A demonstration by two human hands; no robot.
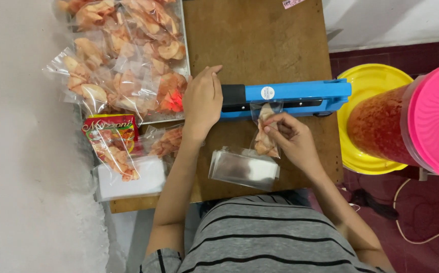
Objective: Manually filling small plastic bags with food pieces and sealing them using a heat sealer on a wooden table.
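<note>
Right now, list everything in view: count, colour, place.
Sealer: one, blue, across the board's middle.
Bag of chips: one, clear, top under the sealer bar.
Empty bags: one stack, clear, board's near edge.
Filled bags: many, clear with orange chips, tray at upper left.
Printed packet: one, red, left of the board.
Board: one, brown wood.
Jar: one, pink lid, orange contents, right.
Basin: one, yellow, behind the jar.
Left hand: presses the sealer's end.
Right hand: fingers pinch the bag of chips.
</note>
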